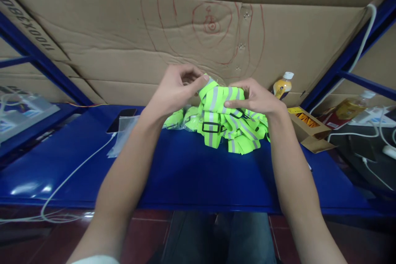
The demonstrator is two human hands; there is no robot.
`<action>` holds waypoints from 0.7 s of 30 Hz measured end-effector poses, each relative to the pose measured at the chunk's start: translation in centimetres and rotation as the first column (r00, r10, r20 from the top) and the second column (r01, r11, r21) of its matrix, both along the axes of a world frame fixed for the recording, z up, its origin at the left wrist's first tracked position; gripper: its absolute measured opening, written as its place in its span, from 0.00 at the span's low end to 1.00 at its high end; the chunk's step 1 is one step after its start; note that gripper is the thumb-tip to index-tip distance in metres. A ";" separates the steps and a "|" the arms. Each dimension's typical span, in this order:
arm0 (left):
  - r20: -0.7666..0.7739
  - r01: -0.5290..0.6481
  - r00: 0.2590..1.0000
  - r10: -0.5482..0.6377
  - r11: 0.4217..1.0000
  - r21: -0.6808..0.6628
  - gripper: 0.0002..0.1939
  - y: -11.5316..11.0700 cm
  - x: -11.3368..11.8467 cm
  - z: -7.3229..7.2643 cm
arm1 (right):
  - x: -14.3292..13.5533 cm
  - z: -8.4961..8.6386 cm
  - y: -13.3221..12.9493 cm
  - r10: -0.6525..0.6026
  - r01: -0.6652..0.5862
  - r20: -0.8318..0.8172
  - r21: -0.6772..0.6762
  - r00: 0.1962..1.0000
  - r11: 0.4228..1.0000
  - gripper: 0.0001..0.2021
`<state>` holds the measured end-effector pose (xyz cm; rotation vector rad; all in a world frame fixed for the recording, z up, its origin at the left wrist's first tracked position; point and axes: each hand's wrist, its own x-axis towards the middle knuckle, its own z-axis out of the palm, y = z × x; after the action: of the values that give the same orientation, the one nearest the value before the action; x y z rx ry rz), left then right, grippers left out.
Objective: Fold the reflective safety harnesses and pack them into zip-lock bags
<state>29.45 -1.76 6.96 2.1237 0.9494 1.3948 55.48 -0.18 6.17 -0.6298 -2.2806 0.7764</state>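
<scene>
Both hands hold up a bundle of neon yellow-green reflective straps [215, 97] with grey stripes above the blue shelf. My left hand [179, 86] pinches a strap end between thumb and fingers at the bundle's upper left. On the right side, my right hand [255, 97] grips the folded straps, its thumb across the front and its fingers behind. A black rectangular buckle [210, 127] hangs on a strap below. More loose green straps [244, 144] lie in a heap under and behind my hands. Behind my left wrist are green straps in clear bags [191, 119], partly hidden.
The blue shelf [198, 173] backs onto a cardboard wall [108, 29]. At left lie a phone [121, 119], clear plastic bags [122, 134] and a white cable [80, 167]. At right stand a bottle [283, 85] and an open cardboard box [307, 126] with orange packets.
</scene>
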 end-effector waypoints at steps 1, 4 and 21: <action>0.037 0.048 0.998 -0.048 0.999 -0.004 0.20 0.1 0.1 -0.1 | 0.0 0.0 0.0 0.003 -0.003 0.005 -0.001 1.000 1.000 0.27; 0.144 0.108 0.983 -0.115 0.993 0.056 0.19 0.4 0.5 -0.4 | -0.2 -0.1 0.0 0.002 -0.002 0.011 -0.010 1.000 1.000 0.27; -0.010 0.014 1.000 -0.014 1.000 -0.005 0.17 0.4 0.2 -0.4 | -1.7 -0.5 -0.4 -0.283 0.306 -0.167 0.136 0.944 0.942 0.23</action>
<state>29.63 -1.36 6.57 2.1318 0.9385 1.3752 53.77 -0.63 5.67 -0.7909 -2.0289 0.4722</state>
